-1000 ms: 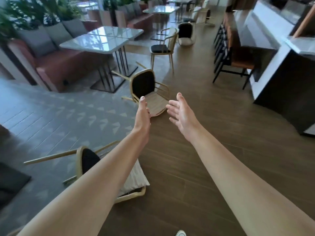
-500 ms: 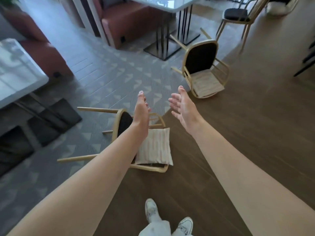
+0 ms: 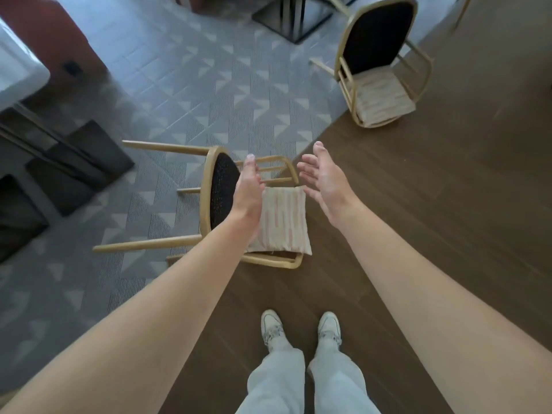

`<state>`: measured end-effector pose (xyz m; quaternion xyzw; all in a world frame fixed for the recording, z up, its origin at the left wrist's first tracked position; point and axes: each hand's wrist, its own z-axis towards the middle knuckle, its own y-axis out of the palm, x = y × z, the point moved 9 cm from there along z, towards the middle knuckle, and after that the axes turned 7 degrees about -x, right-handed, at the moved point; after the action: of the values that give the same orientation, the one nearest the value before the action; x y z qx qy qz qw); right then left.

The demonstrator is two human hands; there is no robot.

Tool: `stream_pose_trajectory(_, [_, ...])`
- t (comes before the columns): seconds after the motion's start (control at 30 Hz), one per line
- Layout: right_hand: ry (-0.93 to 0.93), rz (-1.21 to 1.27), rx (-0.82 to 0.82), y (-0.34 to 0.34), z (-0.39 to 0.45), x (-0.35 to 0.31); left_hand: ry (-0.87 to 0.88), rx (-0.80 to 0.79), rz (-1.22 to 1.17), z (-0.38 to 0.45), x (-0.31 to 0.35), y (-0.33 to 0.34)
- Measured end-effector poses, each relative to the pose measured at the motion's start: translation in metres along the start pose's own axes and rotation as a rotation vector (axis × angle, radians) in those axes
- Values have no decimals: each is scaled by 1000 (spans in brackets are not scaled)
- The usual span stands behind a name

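Open and empty, the left hand (image 3: 248, 189) and right hand (image 3: 324, 177) have swung from the far chair (image 3: 376, 37) to hover over the near chair (image 3: 222, 186), toppled on the floor just ahead of the person's feet, so lifting it looks next.

A café or restaurant dining room: white-topped table (image 3: 21, 70), red-brown banquette (image 3: 44, 31), matching cushioned chairs (image 3: 222, 189), patterned carpet (image 3: 167, 85).

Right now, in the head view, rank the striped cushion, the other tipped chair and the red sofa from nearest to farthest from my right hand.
From the right hand:
1. striped cushion, just below, slightly left.
2. other tipped chair, ahead on the right.
3. red sofa, far left corner.
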<state>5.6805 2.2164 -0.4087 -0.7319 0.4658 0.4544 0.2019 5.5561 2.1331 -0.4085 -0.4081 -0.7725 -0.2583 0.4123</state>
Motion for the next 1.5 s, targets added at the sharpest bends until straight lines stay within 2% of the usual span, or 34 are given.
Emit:
stream_pose_trajectory(0.2, [73,-48,-6,-5,57,82,-105,43,-30,55,-88,-26])
stream_pose_trajectory(0.37, [120,-55,6,-26,116,163,-121,105,-24,118,-168,-41])
stream_pose_trajectory(0.93, [100,-162,-51,-80,284,391,-140,147,-41,286,-423,-14])
stream_pose_trajectory(1.23, [21,-110,-14,-102,392,457,-30,83,73,396,-474,9])
stream_pose_trajectory(1.5, [-44,-76,-9,-121,420,487,37,52,106,427,-493,17])
